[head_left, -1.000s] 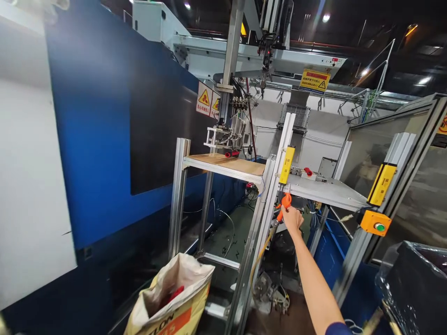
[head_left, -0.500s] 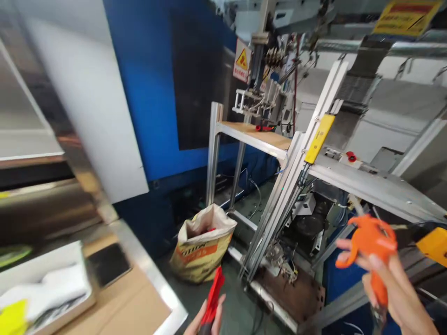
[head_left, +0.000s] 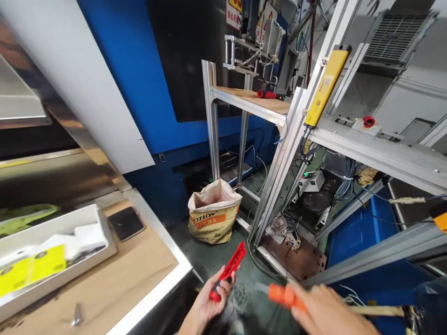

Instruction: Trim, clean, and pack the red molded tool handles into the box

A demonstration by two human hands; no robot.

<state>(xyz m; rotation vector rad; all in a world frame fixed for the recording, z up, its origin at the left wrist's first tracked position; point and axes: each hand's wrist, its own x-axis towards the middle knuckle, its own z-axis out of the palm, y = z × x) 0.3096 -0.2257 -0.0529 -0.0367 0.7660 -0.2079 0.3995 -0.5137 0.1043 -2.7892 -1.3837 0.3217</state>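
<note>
My left hand (head_left: 204,302), low in the middle of the head view, is closed round a long red plastic housing (head_left: 235,260) with dark grip parts. Its ribbed inner side faces up. Further right, my right hand (head_left: 328,308) is wrapped round an orange air blow gun (head_left: 279,294). The gun's pale nozzle points left toward the housing, with a gap between them. Motion blurs the right hand and part of the gun.
Beyond my hands, an open sack (head_left: 213,225) stands on the floor. A workbench (head_left: 150,274) at left bears a white tray (head_left: 110,237) and a phone (head_left: 126,223). Aluminium framing (head_left: 275,172) rises at right; another red part (head_left: 266,94) lies on its wooden shelf (head_left: 240,97).
The air blow gun has come down and left from the right side, now pointing at the red housing. My left hand has lifted the housing further into view. The camera has tilted down.
</note>
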